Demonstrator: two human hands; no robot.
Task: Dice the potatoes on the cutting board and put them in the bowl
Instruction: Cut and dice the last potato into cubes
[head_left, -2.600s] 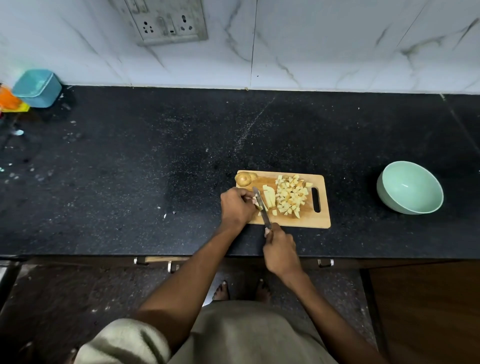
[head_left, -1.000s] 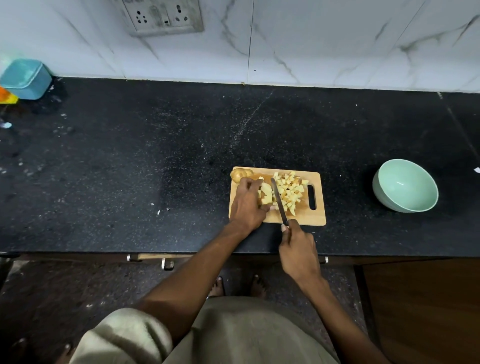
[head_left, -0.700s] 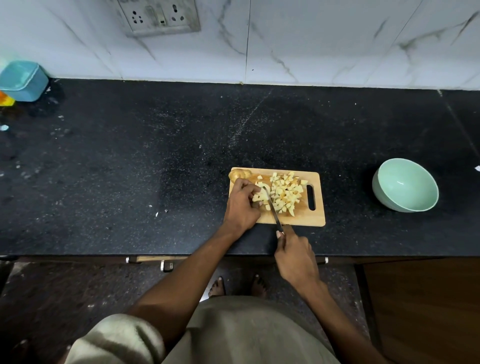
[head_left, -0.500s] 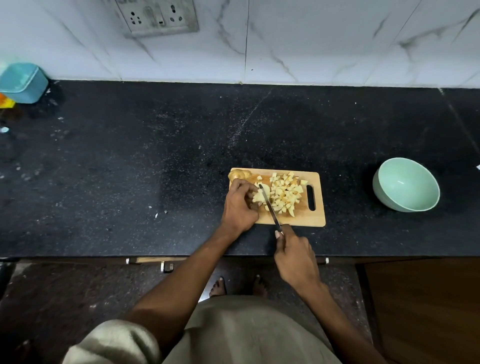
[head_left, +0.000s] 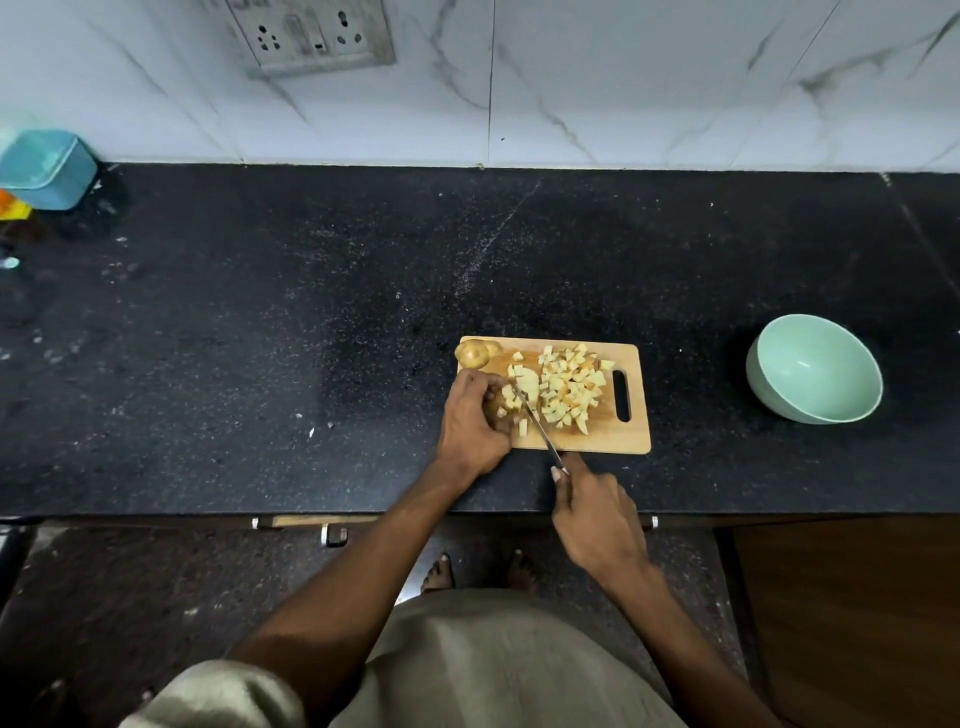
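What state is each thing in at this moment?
left hand: holds potato piece being cut
right hand: grips knife
knife: blade down among pieces
diced potato: piled on cutting board
unpeeled potato: uncut, board corner
bowl: upright, empty

No text, label, brand, number or sign can be read anywhere; the wall socket plate (head_left: 311, 36) shows only unmarked switches and holes.

beige short-sleeved shirt (head_left: 467, 670), bare forearms, bare feet (head_left: 439, 571)
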